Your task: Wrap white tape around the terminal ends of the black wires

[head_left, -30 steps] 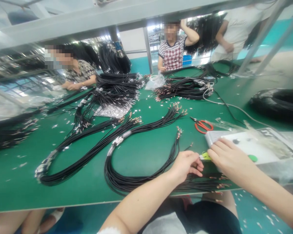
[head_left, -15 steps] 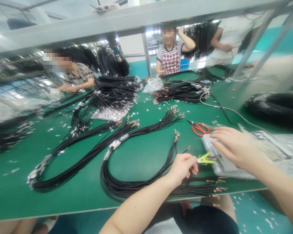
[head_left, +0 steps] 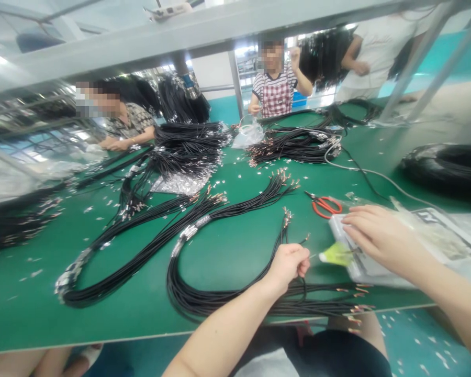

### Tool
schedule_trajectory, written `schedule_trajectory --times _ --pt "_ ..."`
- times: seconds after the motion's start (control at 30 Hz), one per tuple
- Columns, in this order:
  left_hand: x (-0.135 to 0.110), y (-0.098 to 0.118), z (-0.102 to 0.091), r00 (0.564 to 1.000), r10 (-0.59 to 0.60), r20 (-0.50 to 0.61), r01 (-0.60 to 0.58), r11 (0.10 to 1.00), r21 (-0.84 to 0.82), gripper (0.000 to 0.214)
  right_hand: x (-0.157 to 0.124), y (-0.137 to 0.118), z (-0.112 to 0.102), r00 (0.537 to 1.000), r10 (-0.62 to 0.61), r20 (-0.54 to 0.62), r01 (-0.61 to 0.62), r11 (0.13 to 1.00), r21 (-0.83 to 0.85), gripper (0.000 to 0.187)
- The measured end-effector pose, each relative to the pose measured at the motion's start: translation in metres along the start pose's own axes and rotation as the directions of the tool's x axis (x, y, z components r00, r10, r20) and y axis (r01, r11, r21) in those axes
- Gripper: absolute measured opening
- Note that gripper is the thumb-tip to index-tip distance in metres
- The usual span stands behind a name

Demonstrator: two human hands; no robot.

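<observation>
the yellow-green tool (head_left: 335, 255) sits over the green table (head_left: 227, 246) between both hands. its long axis runs left to right, narrow tip toward the left hand (head_left: 288, 262). it looks blurred and wedge-shaped. the left hand's fingertips are pressed together just beside that tip. the right hand (head_left: 377, 235) lies spread on a clear bag (head_left: 361, 269).

Wire loop (head_left: 188, 293) lies on table (head_left: 227, 246), left of left hand (head_left: 288, 264). Small tool (head_left: 335, 255) sits between the hands. Right hand (head_left: 377, 235) is over tray (head_left: 427, 230). Pliers (head_left: 325, 205) lie behind the tray; wire bundles (head_left: 294, 146) sit further back.
</observation>
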State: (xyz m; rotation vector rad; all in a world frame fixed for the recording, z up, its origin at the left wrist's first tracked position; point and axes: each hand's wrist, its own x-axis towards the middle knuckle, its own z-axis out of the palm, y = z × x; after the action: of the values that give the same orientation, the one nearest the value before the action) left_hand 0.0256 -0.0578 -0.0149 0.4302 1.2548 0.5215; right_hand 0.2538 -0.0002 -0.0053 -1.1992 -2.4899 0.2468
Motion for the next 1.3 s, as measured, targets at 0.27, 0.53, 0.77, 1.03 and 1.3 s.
schedule_trajectory --times 0.27,0.53,0.77,1.03,1.3 --pt "-0.005 0.025 -0.012 0.989 0.145 0.01 -0.141 0.972 -0.189 0.039 -0.012 -0.036 -0.028 0.995 0.035 -0.089 -0.025 0.994 0.111 0.02" --pt "-0.004 0.072 -0.051 0.874 0.375 -0.31 -0.456 0.853 -0.253 0.039 -0.077 -0.082 -0.021 0.998 0.022 -0.053 -0.022 1.0 -0.003 0.02" --pt "0.019 0.077 -0.063 0.813 0.407 -0.416 -0.476 0.877 -0.072 0.032 -0.081 -0.09 0.003 0.973 0.134 0.188 -0.093 0.973 -0.212 0.024" --pt "0.059 0.048 -0.073 0.827 0.38 -0.414 -0.275 0.916 0.292 0.02 -0.088 -0.087 0.01 0.98 0.142 0.142 -0.107 0.967 -0.23 0.019" --pt "0.023 0.038 -0.04 0.791 0.573 -0.215 -0.362 0.722 0.589 0.018 -0.08 -0.091 -0.017 0.991 0.05 -0.123 -0.074 0.977 -0.201 0.028"
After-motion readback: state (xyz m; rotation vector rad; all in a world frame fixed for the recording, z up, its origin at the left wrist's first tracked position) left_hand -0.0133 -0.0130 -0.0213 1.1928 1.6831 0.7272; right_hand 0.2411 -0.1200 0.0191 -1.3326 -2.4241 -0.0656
